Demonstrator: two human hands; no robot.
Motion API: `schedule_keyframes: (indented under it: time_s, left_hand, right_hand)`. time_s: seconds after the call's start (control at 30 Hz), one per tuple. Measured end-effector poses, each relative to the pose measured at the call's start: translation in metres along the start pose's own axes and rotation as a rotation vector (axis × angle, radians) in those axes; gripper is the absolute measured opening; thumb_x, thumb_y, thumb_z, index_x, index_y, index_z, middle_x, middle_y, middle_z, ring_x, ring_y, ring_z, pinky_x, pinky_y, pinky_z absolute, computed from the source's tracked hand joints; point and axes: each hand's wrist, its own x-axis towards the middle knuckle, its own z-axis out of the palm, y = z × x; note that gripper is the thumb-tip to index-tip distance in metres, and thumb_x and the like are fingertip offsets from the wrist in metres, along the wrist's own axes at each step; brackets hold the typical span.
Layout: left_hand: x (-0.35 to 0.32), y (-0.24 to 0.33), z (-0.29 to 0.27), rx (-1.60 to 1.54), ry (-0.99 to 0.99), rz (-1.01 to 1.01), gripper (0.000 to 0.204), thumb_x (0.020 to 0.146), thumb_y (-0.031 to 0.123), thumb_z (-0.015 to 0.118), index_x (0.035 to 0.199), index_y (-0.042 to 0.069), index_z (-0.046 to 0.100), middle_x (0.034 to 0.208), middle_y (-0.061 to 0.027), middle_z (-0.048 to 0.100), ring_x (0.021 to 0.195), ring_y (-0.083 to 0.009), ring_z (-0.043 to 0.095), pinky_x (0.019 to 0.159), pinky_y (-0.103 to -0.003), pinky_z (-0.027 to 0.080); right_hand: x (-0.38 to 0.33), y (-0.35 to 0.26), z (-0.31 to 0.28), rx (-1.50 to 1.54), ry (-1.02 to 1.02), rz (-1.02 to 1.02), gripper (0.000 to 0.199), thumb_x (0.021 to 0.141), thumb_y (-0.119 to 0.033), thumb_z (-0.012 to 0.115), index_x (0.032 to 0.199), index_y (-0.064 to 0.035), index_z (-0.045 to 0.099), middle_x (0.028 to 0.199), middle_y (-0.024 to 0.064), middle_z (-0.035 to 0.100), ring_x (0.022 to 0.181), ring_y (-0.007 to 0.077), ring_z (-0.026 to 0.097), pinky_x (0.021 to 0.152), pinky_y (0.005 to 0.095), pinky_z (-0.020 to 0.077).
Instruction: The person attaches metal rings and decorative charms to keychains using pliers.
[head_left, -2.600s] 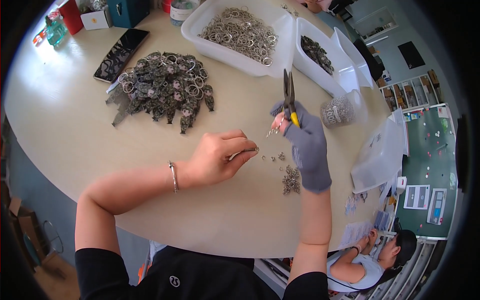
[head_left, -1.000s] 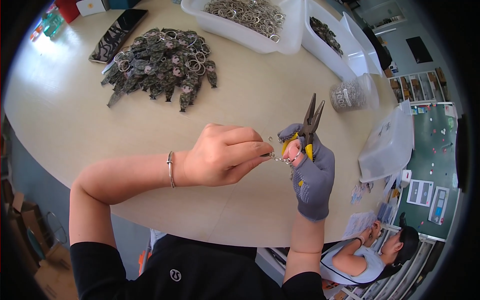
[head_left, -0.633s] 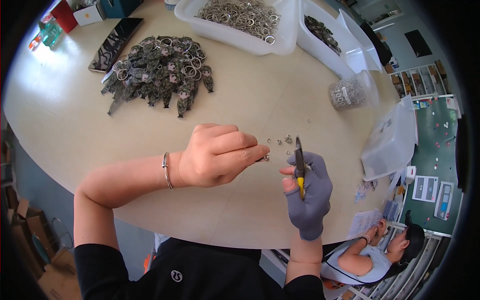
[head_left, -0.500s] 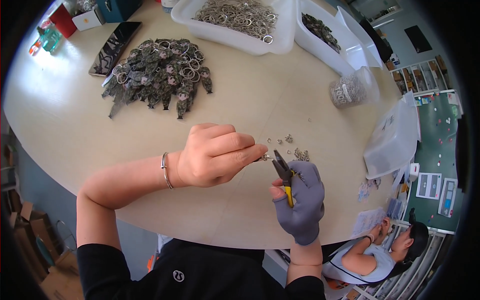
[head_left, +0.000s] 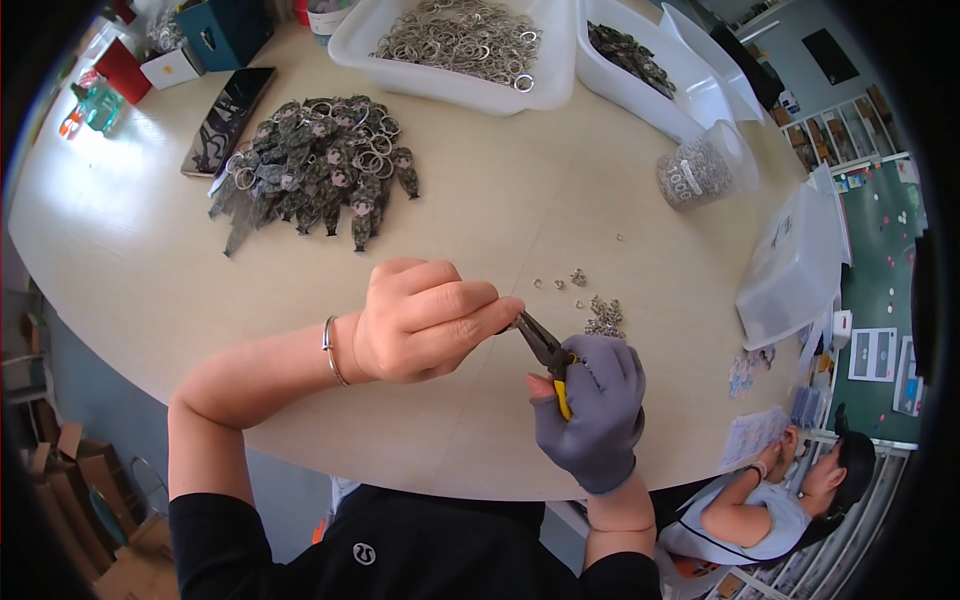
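My bare left hand [head_left: 425, 322] is closed, thumb and forefinger pinching a small part whose body the fingers mostly hide. In my right hand [head_left: 595, 410], which wears a grey fingertip-less glove, is a pair of pliers [head_left: 545, 350] with dark jaws and yellow handles. The jaw tips meet the small part at my left fingertips. Just beyond the right hand lies a little heap of small metal rings [head_left: 605, 318], with a few loose ones beside it. Farther left rests a pile of camouflage figure keychains [head_left: 320, 170] with split rings.
A white tray [head_left: 350, 52] of metal rings and a white bin [head_left: 690, 110] with camouflage pieces stand at the back. A clear tub [head_left: 695, 172] and a translucent box [head_left: 790, 265] are at right, a phone [head_left: 228, 122] at far left. A co-worker [head_left: 745, 510] sits at lower right.
The pliers have moved left and tilted, their tips now at the small part in my left fingers. The left hand keeps its pinch; the view has shifted slightly.
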Motion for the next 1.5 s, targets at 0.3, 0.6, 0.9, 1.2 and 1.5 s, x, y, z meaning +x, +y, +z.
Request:
schedule_keyframes:
  time_s: [0.3, 0.6, 0.9, 1.2, 1.5]
  left_hand:
    - [0.003, -0.001, -0.008, -0.021, -0.056, 0.015, 0.034, 0.057, -0.003, 0.071, 0.091, -0.001, 0.07, 0.081, -0.0058, 0.062, 0.051, -0.0131, 0.048, 0.041, -0.024, 0.035]
    - [0.006, 0.001, -0.009, 0.079, -0.069, 0.129, 0.036, 0.054, -0.007, 0.067, 0.089, -0.003, 0.071, 0.079, -0.0055, 0.06, 0.049, -0.0112, 0.044, 0.039, -0.024, 0.031]
    - [0.01, 0.006, -0.014, 0.226, -0.065, 0.177, 0.03, 0.053, -0.002, 0.072, 0.083, -0.001, 0.07, 0.071, -0.0009, 0.055, 0.045, -0.0065, 0.032, 0.037, -0.021, 0.019]
    - [0.011, 0.004, -0.012, 0.225, -0.069, 0.206, 0.03, 0.051, -0.001, 0.071, 0.081, -0.001, 0.071, 0.071, -0.0012, 0.054, 0.045, -0.0062, 0.032, 0.037, -0.021, 0.018]
    - [0.01, 0.001, -0.011, 0.241, -0.041, 0.216, 0.033, 0.049, 0.001, 0.071, 0.082, 0.001, 0.072, 0.073, -0.001, 0.056, 0.047, -0.0072, 0.034, 0.039, -0.02, 0.021]
  right_hand:
    - [0.002, -0.003, -0.007, 0.083, 0.006, 0.029, 0.023, 0.073, -0.019, 0.075, 0.07, -0.0028, 0.057, 0.088, 0.0092, 0.056, 0.079, 0.0277, 0.053, 0.07, 0.039, 0.0411]
    - [-0.001, -0.009, -0.006, 0.034, 0.003, 0.047, 0.024, 0.073, -0.02, 0.075, 0.07, -0.0031, 0.058, 0.086, 0.0088, 0.055, 0.077, 0.0274, 0.053, 0.068, 0.0382, 0.0401]
    - [-0.004, -0.014, -0.001, -0.075, 0.053, 0.039, 0.024, 0.077, -0.02, 0.072, 0.07, -0.0033, 0.057, 0.084, 0.0092, 0.054, 0.075, 0.0267, 0.053, 0.064, 0.0377, 0.0387]
    - [-0.004, -0.013, 0.003, -0.08, 0.079, 0.022, 0.023, 0.075, -0.018, 0.073, 0.07, -0.0028, 0.057, 0.082, 0.0092, 0.054, 0.073, 0.027, 0.053, 0.064, 0.0377, 0.0386]
    - [-0.004, -0.013, 0.0, -0.101, 0.067, 0.013, 0.025, 0.073, -0.018, 0.075, 0.069, -0.0035, 0.056, 0.081, 0.0086, 0.054, 0.073, 0.0263, 0.053, 0.064, 0.0374, 0.0376]
